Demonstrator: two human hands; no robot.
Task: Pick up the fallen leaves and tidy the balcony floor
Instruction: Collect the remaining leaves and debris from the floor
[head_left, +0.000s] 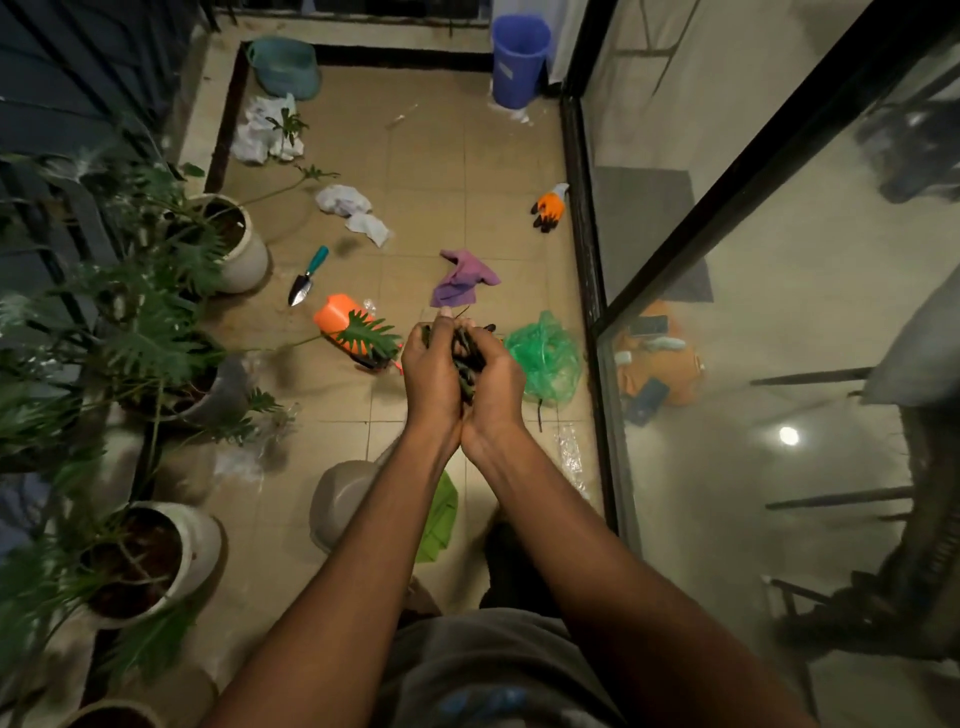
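Observation:
My left hand (430, 373) and my right hand (497, 383) are cupped together at chest height above the tiled balcony floor (415, 171). Between the palms sits a bunch of dark green fallen leaves (464, 357), with both sets of fingers curled round it. A few leaf tips and stems stick out past the fingertips. Most of the bunch is hidden by the hands.
Potted plants (228, 244) line the left railing. On the floor lie a green plastic bag (545, 358), purple cloth (462, 280), orange watering can (343, 322), trowel (307, 276), orange glove (549, 208), white rags (353, 208), a grey basin (343, 499) and a green cloth (441, 514). A blue bin (519, 57) and teal tub (285, 65) stand at the far end. A glass door (597, 291) is on the right.

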